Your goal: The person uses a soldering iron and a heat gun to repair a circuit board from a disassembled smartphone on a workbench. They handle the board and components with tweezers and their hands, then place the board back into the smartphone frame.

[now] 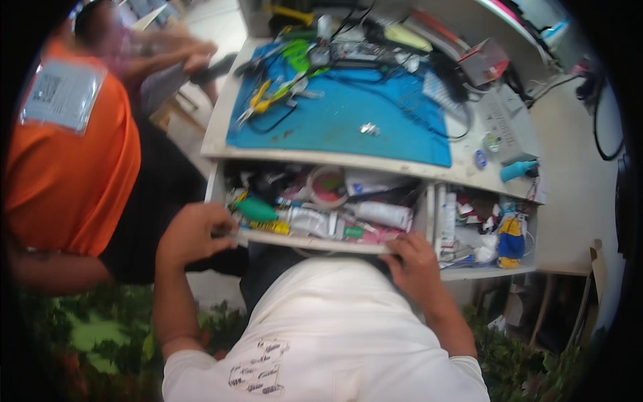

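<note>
My left hand (197,231) curls its fingers on the left end of the open drawer's front (301,241). My right hand (412,261) holds the same front near its right end. Inside the drawer lie a green bulb blower (256,209), a yellow tube (270,227), white tubes (378,214), a round tape roll (327,185) and other small items. A second open compartment (486,266) at the right holds packets and a blue-and-yellow glove (510,239).
Above the drawer is a blue mat (341,141) with tools, cables and electronics (348,57). A teal bottle (516,170) and a white box (502,120) sit at right. A co-worker in orange (80,181) is close at left, another person (154,53) behind. Greenery (100,335) lies below.
</note>
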{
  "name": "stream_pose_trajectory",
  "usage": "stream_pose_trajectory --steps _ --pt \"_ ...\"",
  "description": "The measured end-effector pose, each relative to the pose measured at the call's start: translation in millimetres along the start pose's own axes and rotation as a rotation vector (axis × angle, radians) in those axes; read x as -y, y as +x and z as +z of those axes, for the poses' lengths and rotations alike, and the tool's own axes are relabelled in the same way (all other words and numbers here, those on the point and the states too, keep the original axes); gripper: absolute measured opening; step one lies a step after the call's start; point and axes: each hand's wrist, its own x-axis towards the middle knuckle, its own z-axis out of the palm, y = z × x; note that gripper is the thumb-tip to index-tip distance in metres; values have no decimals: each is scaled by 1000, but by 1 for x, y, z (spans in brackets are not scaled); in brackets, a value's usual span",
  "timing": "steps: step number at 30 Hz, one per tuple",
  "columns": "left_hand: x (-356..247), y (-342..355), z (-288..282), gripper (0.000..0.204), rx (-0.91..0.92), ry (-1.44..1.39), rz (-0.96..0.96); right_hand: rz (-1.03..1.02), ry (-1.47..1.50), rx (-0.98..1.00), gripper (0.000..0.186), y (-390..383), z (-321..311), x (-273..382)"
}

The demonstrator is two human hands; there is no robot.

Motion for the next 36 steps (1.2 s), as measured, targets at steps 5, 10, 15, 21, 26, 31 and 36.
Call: stream_pose_trajectory --steps 5,10,15,21,26,31,36 --pt "-11 0 8 27 97 36 -73 -22 -2 54 28 6 -10 1" --pt "12 42 3 34 -69 174 202 26 -21 128 30 13 -23 1" --pt "3 69 38 53 118 319 105 -144 -45 306 25 38 -25 3" --pt "6 64 17 51 19 75 184 -231 -46 170 21 31 0 4" --pt "15 64 26 54 -392 -868 320 -230 -102 32 22 44 7 -2" --pt "-8 110 21 51 -528 -1082 571 -253 -171 -3 28 79 -1 -20" --pt "-81 192 24 55 -360 -1268 709 -192 -68 -115 27 155 -13 -28"
